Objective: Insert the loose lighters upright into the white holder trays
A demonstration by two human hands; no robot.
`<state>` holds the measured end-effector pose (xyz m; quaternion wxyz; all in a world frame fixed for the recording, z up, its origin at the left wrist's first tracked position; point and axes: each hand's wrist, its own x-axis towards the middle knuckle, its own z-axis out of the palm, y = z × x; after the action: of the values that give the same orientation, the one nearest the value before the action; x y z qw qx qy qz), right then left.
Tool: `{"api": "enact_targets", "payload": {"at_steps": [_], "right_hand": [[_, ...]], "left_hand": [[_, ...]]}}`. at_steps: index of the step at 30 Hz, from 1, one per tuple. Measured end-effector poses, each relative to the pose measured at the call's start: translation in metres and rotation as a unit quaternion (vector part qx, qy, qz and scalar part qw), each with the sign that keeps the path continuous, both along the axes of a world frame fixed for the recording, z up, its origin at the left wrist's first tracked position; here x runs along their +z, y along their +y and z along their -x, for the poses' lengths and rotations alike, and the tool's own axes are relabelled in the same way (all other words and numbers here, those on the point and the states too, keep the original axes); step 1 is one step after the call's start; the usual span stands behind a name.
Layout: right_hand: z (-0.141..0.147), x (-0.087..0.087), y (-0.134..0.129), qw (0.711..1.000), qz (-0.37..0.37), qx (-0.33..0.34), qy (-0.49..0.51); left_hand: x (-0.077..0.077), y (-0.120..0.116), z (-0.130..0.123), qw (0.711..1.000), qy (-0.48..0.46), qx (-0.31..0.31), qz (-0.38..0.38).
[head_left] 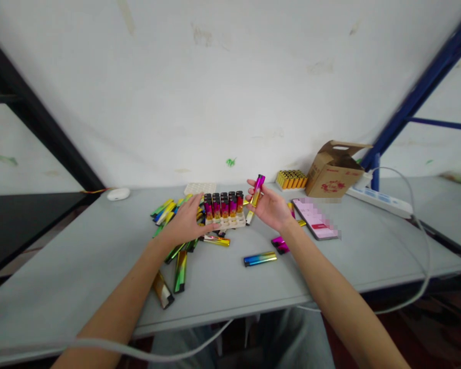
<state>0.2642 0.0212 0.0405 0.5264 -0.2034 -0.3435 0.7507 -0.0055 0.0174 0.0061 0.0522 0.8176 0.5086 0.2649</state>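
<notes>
My right hand [275, 209] holds a purple and gold lighter [257, 190] upright, slightly tilted, between thumb and fingers. To its left stands a white tray [230, 223] with several rows of purple-red and gold lighters [225, 207], their black tops up. The front row of its slots shows bare. My left hand [186, 223] grips this tray at its left side, thumb along the front and fingers toward the back. Green, yellow and blue lighters [180, 271] lie loose around and beneath my left hand, which partly hides them.
A blue and gold lighter [260, 259] and purple lighters [279, 245] lie near my right forearm. Farther right are a phone [315, 220], a filled lighter tray [292, 179], a cardboard box [330, 171] and a power strip [384, 201]. Behind stand another white tray [200, 188] and a white case [119, 194].
</notes>
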Motion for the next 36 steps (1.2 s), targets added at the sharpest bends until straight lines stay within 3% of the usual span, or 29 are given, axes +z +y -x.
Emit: {"api": "enact_targets", "payload": {"at_steps": [6, 11, 15, 21, 29, 33, 36], "right_hand": [[0.001, -0.003, -0.003, 0.995, -0.088, -0.039, -0.039], [0.006, -0.004, -0.004, 0.982, -0.135, -0.089, -0.098], [0.014, -0.007, -0.007, 0.969, -0.170, -0.123, -0.130], [0.030, -0.010, -0.014, 0.954, -0.224, -0.116, -0.163], [0.042, -0.015, -0.020, 0.916, -0.292, -0.159, -0.222], [0.035, -0.014, -0.016, 0.919, -0.265, -0.180, -0.228], [0.026, -0.018, -0.004, 0.922, -0.226, -0.211, -0.232]], "left_hand": [[0.017, -0.010, -0.004, 0.991, -0.082, -0.003, -0.106], [0.028, -0.027, -0.019, 0.973, -0.108, 0.038, -0.200], [0.027, -0.035, -0.033, 0.966, -0.123, -0.011, -0.227], [0.020, -0.040, -0.050, 0.972, -0.161, -0.120, -0.124], [0.026, -0.046, -0.063, 0.961, -0.222, -0.152, 0.067], [0.026, -0.044, -0.063, 0.890, -0.374, -0.173, 0.195], [0.027, -0.041, -0.059, 0.834, -0.458, -0.179, 0.250]]}}
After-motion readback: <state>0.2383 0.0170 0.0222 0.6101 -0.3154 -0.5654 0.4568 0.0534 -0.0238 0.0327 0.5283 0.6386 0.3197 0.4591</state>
